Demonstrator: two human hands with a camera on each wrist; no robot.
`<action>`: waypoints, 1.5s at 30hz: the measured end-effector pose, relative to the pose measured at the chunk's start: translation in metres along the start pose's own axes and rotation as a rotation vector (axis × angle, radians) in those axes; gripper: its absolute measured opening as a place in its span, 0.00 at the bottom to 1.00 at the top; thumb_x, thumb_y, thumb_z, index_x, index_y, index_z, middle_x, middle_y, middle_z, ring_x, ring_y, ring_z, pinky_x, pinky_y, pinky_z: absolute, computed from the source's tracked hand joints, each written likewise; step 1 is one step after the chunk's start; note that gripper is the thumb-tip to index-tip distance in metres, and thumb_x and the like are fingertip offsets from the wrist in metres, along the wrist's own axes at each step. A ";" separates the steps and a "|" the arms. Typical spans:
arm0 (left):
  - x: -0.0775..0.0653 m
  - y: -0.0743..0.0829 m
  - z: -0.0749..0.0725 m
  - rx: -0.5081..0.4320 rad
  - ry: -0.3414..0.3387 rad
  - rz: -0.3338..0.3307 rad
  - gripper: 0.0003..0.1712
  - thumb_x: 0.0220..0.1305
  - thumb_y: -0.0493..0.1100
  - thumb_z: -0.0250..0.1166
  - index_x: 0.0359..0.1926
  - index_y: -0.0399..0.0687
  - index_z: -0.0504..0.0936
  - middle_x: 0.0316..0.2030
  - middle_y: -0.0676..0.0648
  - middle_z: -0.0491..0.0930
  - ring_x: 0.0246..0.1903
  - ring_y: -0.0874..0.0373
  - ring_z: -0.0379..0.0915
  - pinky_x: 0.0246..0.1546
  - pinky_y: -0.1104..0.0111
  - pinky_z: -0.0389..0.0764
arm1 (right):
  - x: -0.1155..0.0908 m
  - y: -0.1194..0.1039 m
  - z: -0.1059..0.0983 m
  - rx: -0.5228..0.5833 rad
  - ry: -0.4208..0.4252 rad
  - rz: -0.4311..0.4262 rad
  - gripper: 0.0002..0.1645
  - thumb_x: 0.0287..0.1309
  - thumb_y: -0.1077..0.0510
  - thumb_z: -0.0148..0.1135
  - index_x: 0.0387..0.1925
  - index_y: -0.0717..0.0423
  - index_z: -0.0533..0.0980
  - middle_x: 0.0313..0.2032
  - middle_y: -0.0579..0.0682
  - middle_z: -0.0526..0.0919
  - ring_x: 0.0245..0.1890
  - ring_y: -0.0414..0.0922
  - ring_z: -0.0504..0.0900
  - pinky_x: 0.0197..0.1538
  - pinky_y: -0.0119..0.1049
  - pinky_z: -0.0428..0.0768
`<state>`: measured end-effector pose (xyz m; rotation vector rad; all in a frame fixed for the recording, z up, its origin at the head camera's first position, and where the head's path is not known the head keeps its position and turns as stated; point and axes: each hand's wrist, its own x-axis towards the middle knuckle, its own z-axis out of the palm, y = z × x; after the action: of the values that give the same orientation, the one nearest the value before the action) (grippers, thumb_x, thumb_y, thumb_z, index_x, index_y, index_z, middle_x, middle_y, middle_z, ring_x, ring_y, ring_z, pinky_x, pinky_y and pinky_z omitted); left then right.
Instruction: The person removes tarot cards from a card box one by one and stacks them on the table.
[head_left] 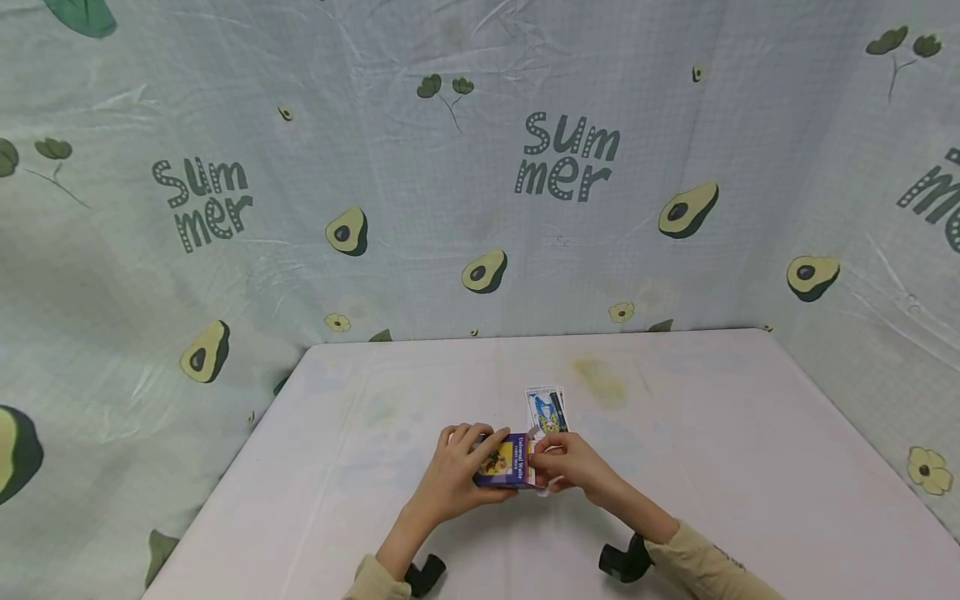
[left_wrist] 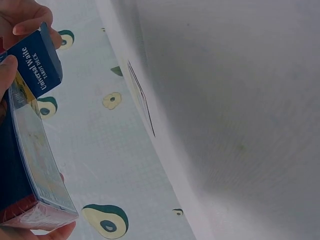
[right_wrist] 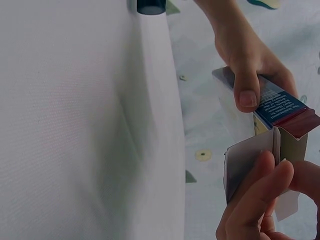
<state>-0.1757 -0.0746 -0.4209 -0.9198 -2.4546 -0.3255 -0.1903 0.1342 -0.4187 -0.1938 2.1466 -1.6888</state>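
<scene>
Over the near middle of the table, my left hand (head_left: 456, 473) grips a blue and purple tarot deck box (head_left: 497, 457), thumb on one side and fingers on the other. The right wrist view shows the box's end open, with a red flap (right_wrist: 299, 123) standing out. My right hand (head_left: 576, 468) pinches a lid flap (right_wrist: 250, 156) at that open end. "Universal Waite Tarot Deck" is printed on a panel (left_wrist: 37, 62) of the box. The inside of the box is mostly hidden by the fingers. Just beyond the box, illustrated cards (head_left: 546, 407) lie on the table.
The table (head_left: 375, 392) has a pale cloth with a yellowish stain. Behind it hangs a curtain (head_left: 412, 183) printed with avocados and "summer". Black wrist devices (head_left: 626, 562) sit at both wrists, by the beige sleeves (head_left: 701, 562).
</scene>
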 end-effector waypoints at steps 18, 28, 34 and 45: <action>-0.002 -0.001 0.001 -0.004 -0.012 -0.011 0.45 0.35 0.65 0.69 0.57 0.56 0.69 0.44 0.53 0.70 0.42 0.59 0.65 0.49 0.60 0.65 | -0.005 -0.003 -0.003 0.009 0.012 0.025 0.18 0.53 0.52 0.59 0.37 0.64 0.71 0.25 0.47 0.82 0.20 0.37 0.77 0.24 0.30 0.77; -0.003 0.000 0.001 -0.002 -0.014 -0.016 0.45 0.35 0.65 0.69 0.57 0.55 0.70 0.44 0.53 0.70 0.43 0.58 0.65 0.49 0.60 0.65 | -0.008 -0.001 -0.007 0.013 0.017 0.020 0.21 0.54 0.54 0.58 0.43 0.68 0.72 0.30 0.50 0.82 0.23 0.38 0.78 0.26 0.31 0.78; -0.002 0.000 0.001 -0.014 -0.003 -0.012 0.45 0.34 0.64 0.70 0.57 0.56 0.70 0.44 0.53 0.70 0.42 0.58 0.66 0.49 0.59 0.66 | -0.006 0.003 -0.012 -0.006 0.031 0.044 0.22 0.55 0.52 0.57 0.44 0.67 0.72 0.31 0.49 0.82 0.24 0.39 0.79 0.26 0.31 0.77; -0.003 -0.001 0.001 0.007 0.008 0.000 0.46 0.33 0.65 0.70 0.57 0.56 0.70 0.43 0.53 0.71 0.42 0.59 0.66 0.47 0.59 0.66 | -0.012 0.000 -0.019 0.009 0.042 0.064 0.24 0.51 0.50 0.61 0.42 0.65 0.71 0.30 0.49 0.83 0.24 0.39 0.80 0.26 0.30 0.75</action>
<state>-0.1747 -0.0772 -0.4234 -0.9133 -2.4471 -0.3197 -0.1868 0.1553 -0.4123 -0.0871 2.1516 -1.6809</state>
